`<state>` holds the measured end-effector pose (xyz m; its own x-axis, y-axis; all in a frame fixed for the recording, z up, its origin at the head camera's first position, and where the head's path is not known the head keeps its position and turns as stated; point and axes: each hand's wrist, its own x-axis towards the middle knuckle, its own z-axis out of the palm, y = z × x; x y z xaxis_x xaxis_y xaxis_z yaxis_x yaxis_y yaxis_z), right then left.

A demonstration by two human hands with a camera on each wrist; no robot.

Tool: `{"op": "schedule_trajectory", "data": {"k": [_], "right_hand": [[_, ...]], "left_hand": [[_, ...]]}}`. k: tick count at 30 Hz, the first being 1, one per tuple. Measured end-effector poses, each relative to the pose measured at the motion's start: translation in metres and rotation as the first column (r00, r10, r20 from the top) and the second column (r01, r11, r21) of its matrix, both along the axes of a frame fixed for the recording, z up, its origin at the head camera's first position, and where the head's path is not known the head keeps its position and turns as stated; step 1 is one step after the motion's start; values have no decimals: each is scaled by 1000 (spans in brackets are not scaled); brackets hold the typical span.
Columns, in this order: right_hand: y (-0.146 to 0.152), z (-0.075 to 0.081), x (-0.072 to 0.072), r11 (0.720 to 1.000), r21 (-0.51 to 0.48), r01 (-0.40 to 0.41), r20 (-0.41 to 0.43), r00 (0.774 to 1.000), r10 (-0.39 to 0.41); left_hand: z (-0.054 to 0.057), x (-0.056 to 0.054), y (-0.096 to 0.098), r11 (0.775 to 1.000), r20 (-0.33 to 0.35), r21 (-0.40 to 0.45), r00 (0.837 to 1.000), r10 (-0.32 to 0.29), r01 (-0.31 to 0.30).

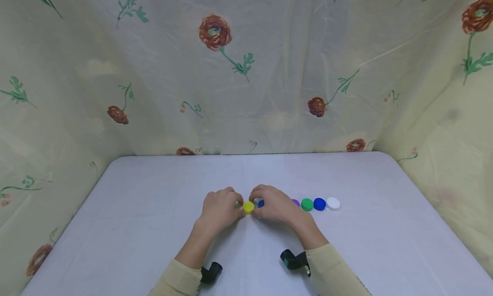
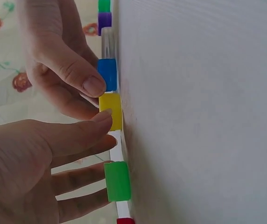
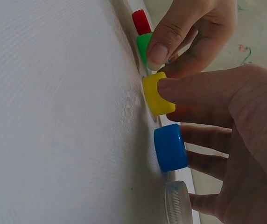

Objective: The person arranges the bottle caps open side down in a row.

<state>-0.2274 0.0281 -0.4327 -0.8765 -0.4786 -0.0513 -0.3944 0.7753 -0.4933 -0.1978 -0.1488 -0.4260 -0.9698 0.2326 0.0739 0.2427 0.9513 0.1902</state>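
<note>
A yellow bottle cap (image 1: 248, 208) stands on the table between both hands, in a row of coloured caps. My left hand (image 1: 221, 207) grips it from the left, thumb in front and fingers behind. From the other side my right hand (image 1: 278, 205) holds the same cap; its thumb lies over the yellow face in the right wrist view. A blue cap (image 3: 171, 147) stands beside it, near the right fingers. Beyond that comes a clear ribbed cap (image 3: 178, 203). On the left side, a green cap (image 2: 118, 181) is near the left fingers, partly hidden from the head view.
To the right, the row continues with a purple cap (image 1: 295, 202), a green cap (image 1: 307, 204), a dark blue cap (image 1: 319, 204) and a white cap (image 1: 333, 203). A red cap (image 3: 141, 22) is at the left end in the right wrist view. Flowered cloth (image 1: 269, 73) surrounds the white table (image 1: 135, 227).
</note>
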Motion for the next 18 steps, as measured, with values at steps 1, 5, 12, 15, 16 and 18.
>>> {"op": "schedule_trajectory", "data": {"k": [1, 5, 12, 15, 16, 18], "right_hand": [[-1, 0, 0, 1000, -1, 1, 2, 1000, -1], [-2, 0, 1, 1000, 1, 16, 9, 1000, -16], [-7, -2, 3, 1000, 13, -7, -6, 1000, 7], [-10, -2, 3, 1000, 13, -9, -11, 1000, 9], [-11, -2, 3, 1000, 13, -9, -14, 1000, 9], [-12, -2, 3, 1000, 12, -8, -15, 1000, 8]], "left_hand": [[1, 0, -1, 1000, 3, 2, 1000, -2, 2], [2, 0, -3, 1000, 22, 6, 1000, -12, 11], [0, 0, -12, 1000, 51, 15, 999, 13, -13], [0, 1, -16, 1000, 39, 17, 999, 18, -18], [0, 1, -17, 1000, 33, 19, 999, 18, -19], [1, 2, -18, 999, 28, 24, 999, 21, -22]]}}
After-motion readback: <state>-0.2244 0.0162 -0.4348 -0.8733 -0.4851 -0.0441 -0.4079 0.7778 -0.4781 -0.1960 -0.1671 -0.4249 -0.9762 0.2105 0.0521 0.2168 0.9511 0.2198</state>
